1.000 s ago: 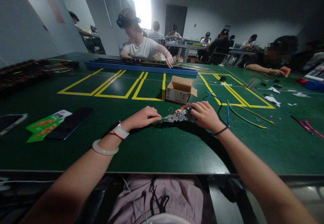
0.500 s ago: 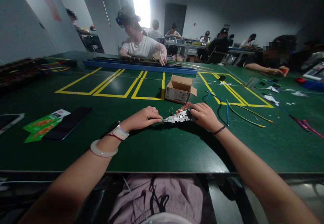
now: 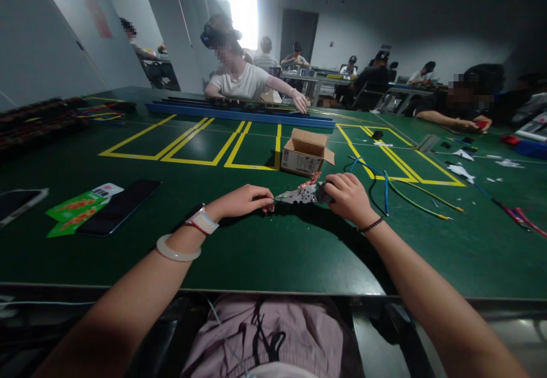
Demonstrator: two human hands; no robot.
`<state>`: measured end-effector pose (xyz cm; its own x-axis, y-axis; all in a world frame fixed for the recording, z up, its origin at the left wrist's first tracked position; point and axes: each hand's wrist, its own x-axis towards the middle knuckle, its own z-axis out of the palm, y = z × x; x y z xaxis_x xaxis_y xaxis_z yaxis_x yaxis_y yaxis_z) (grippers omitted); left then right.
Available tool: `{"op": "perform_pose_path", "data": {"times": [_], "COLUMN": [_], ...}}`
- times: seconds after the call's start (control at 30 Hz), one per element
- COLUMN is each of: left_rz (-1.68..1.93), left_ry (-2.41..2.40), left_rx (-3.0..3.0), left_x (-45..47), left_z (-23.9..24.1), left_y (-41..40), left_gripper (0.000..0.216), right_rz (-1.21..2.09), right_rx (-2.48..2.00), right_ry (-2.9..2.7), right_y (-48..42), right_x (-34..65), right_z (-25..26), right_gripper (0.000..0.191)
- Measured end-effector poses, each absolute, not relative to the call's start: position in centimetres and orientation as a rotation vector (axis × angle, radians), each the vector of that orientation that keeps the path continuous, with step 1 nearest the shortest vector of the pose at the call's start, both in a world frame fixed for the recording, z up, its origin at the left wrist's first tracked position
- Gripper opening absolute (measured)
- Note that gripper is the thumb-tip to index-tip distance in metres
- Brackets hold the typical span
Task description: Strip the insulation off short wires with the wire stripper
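Observation:
My right hand [image 3: 348, 197] is closed around the handles of wire strippers [image 3: 302, 194], whose silver jaws point left. At the tip of these jaws, my left hand [image 3: 250, 200] is pinched together. What sits between its fingertips is too small to make out, though a trace of green shows there. Just behind the strippers lies a tangle of bare copper wire [image 3: 314, 180], partly covered by the tool. Small green scraps are scattered around the jaws.
An open cardboard box [image 3: 304, 153] stands beyond my hands. Blue and green cables [image 3: 416, 202] lie to the right. A dark phone [image 3: 119, 208] and a green packet [image 3: 83, 210] lie left. Across the table, a co-worker's hand [image 3: 299, 101] is at the blue rail [image 3: 239, 117].
The wire strippers have tilted slightly, and the left fingers have curled in at their tip. The co-worker opposite has stretched an arm to the right along the rail.

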<state>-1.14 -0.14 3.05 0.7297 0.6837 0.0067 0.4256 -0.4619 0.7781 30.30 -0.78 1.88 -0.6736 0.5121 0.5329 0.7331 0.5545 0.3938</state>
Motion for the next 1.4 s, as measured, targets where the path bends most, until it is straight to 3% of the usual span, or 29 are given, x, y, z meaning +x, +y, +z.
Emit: {"op": "perform_pose_path", "data": {"times": [0.43,0.63,0.87,1.17,1.4], "left_rz": [0.403,0.402,0.421,0.405,0.503], "left_ry": [0.936,0.891,0.89,0.938,0.994], "left_rx": [2.518,2.695,2.67,2.593,2.546], "left_x": [-1.4,-1.3,-1.4,-1.5,-1.6], "left_z": [2.3,2.5,2.4,2.2,2.6], "left_y": [0.5,0.2,0.4,0.6,0.6], "left_gripper": [0.029,0.028,0.029,0.029,0.029], "right_rz": [-0.84,-0.824,-0.969,-1.14,-0.958], "right_rx": [-1.08,-1.047,-0.959,-0.862,-1.067], "right_ry": [-2.501,-2.508,-2.432,-2.334,-2.363], "right_y": [-0.5,0.0,-0.3,-0.7,-0.5], "right_x": [30.5,30.7,30.9,30.8,30.6], "right_z": [1.9,1.3,1.3,1.7,1.6], "right_gripper": [0.028,0.02,0.025,0.015,0.014]}}
